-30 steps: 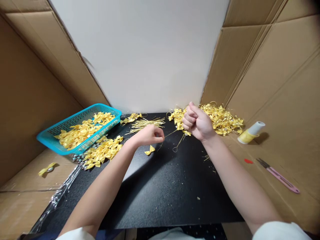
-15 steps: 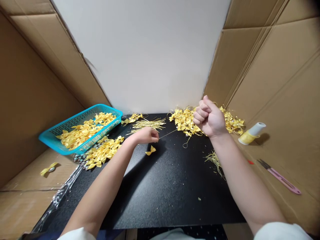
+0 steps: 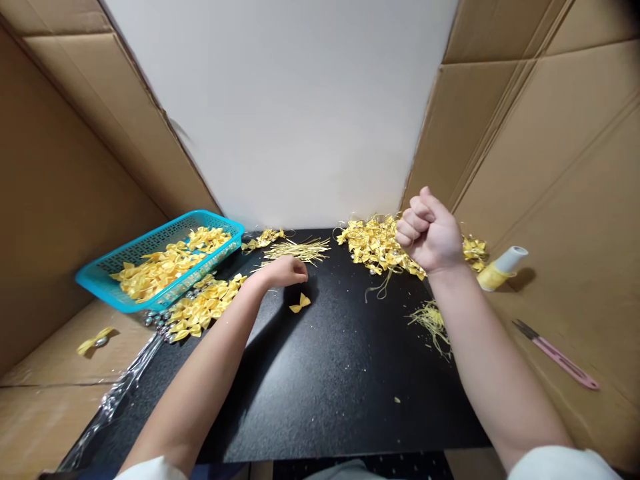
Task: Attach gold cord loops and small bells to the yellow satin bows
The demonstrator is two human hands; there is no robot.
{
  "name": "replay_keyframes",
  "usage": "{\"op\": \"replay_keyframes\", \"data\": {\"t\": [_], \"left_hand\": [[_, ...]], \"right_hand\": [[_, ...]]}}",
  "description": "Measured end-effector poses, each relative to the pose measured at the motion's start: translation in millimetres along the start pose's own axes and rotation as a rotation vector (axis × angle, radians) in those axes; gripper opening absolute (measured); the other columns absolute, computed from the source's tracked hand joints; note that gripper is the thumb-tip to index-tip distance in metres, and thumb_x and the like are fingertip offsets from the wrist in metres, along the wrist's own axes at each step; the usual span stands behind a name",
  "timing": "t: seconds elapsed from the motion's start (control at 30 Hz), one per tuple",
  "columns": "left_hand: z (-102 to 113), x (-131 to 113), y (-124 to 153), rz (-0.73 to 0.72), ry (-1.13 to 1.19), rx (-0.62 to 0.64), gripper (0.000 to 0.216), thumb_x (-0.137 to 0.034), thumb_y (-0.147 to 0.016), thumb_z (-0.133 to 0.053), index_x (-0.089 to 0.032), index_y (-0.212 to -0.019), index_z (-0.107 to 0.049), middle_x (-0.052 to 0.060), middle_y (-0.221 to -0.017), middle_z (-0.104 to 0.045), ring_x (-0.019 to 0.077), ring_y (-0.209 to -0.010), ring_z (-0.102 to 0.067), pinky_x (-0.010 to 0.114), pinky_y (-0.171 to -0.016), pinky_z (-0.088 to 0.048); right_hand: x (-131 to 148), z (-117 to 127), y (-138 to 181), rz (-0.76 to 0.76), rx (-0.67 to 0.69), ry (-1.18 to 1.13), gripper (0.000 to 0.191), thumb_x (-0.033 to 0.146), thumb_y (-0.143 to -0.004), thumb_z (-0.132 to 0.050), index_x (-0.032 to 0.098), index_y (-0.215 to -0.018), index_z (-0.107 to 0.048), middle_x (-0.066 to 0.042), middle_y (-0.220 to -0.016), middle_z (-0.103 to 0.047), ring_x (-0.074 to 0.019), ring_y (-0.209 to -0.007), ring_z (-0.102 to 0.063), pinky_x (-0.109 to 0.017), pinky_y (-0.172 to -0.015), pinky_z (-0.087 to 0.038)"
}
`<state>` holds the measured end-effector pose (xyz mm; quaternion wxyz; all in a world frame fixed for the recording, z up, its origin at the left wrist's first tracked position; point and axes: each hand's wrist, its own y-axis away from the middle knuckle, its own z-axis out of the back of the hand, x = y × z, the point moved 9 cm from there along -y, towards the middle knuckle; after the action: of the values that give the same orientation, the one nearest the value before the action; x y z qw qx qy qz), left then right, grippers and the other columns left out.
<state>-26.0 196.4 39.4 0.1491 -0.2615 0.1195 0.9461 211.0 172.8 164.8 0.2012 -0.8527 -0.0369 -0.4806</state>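
Observation:
My left hand (image 3: pixel 285 270) rests closed on the black mat (image 3: pixel 325 387), fingers pinched together; what they hold is hidden. A single yellow bow (image 3: pixel 300 303) lies just in front of it. My right hand (image 3: pixel 433 233) is a raised fist over the pile of threaded yellow bows (image 3: pixel 373 243). A thin gold thread (image 3: pixel 377 288) curls on the mat below the fist and seems to run up to it. A bundle of cut gold threads (image 3: pixel 296 250) lies behind my left hand.
A teal basket (image 3: pixel 100 277) of yellow bows sits at the left, with a loose heap of bows (image 3: pixel 203 308) beside it. Thread scraps (image 3: pixel 433 321), a yellow thread spool (image 3: pixel 500 267) and pink snips (image 3: pixel 557 353) are at the right. Cardboard walls enclose both sides.
My right fist moved up and to the right over the bow pile, drawing the gold thread away. My left hand slid slightly left and back; the thread no longer stretches between the hands.

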Motion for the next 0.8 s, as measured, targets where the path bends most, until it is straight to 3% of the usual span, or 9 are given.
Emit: {"op": "replay_keyframes", "data": {"t": [0.1, 0.2, 0.27, 0.37, 0.6, 0.8], "left_hand": [[5.1, -28.2, 3.2, -0.088, 0.075, -0.086, 0.021, -0.028, -0.072, -0.060, -0.016, -0.086, -0.072, 0.006, -0.090, -0.074, 0.0196, -0.080, -0.064, 0.028, -0.070, -0.048], [7.4, -69.9, 14.2, -0.223, 0.225, -0.165, 0.033, -0.036, -0.082, -0.057, -0.017, -0.107, -0.067, 0.008, -0.116, -0.069, 0.0200, -0.100, -0.063, 0.030, -0.082, -0.050], [10.6, -99.6, 27.1, -0.363, 0.443, -0.211, 0.033, -0.036, -0.084, -0.060, -0.016, -0.110, -0.066, 0.011, -0.118, -0.068, 0.0206, -0.104, -0.063, 0.032, -0.085, -0.050], [8.0, -126.4, 42.4, -0.437, 0.618, -0.220, 0.029, -0.033, -0.083, -0.064, -0.016, -0.107, -0.067, 0.010, -0.114, -0.069, 0.0197, -0.101, -0.064, 0.032, -0.086, -0.051], [1.3, -128.7, 46.1, -0.377, 0.676, -0.304, 0.023, -0.035, -0.082, -0.064, -0.015, -0.093, -0.069, 0.009, -0.095, -0.072, 0.0190, -0.087, -0.064, 0.032, -0.080, -0.050], [3.0, -118.2, 41.0, -0.279, 0.553, -0.321, 0.024, -0.036, -0.080, -0.063, -0.013, -0.077, -0.069, 0.005, -0.074, -0.070, 0.0144, -0.067, -0.059, 0.027, -0.066, -0.046]], "right_hand": [[-10.9, -5.7, -0.3, -0.051, -0.013, 0.021, 0.063, 0.051, -0.083, -0.064, 0.021, -0.055, -0.016, 0.010, -0.043, -0.013, -0.0061, -0.039, -0.011, -0.025, -0.038, -0.013], [-20.8, -13.8, 0.0, -0.084, 0.002, 0.022, 0.063, 0.053, -0.082, -0.064, 0.021, -0.054, -0.018, 0.010, -0.043, -0.015, -0.0059, -0.039, -0.012, -0.025, -0.038, -0.013], [-26.8, -20.0, 1.0, -0.103, 0.027, 0.009, 0.063, 0.054, -0.082, -0.064, 0.021, -0.053, -0.019, 0.010, -0.042, -0.015, -0.0057, -0.039, -0.013, -0.025, -0.039, -0.013], [-36.5, -29.3, 3.6, -0.133, 0.069, 0.000, 0.062, 0.055, -0.082, -0.064, 0.021, -0.052, -0.021, 0.010, -0.041, -0.016, -0.0055, -0.039, -0.013, -0.024, -0.039, -0.014], [-48.4, -46.4, 9.0, -0.125, 0.154, 0.044, 0.063, 0.058, -0.083, -0.062, 0.020, -0.053, -0.021, 0.010, -0.043, -0.017, -0.0042, -0.037, -0.017, -0.021, -0.039, -0.017], [-41.3, -41.0, 7.9, -0.130, 0.130, 0.025, 0.065, 0.062, -0.083, -0.060, 0.021, -0.053, -0.021, 0.010, -0.043, -0.015, -0.0047, -0.038, -0.016, -0.022, -0.038, -0.015]]}}
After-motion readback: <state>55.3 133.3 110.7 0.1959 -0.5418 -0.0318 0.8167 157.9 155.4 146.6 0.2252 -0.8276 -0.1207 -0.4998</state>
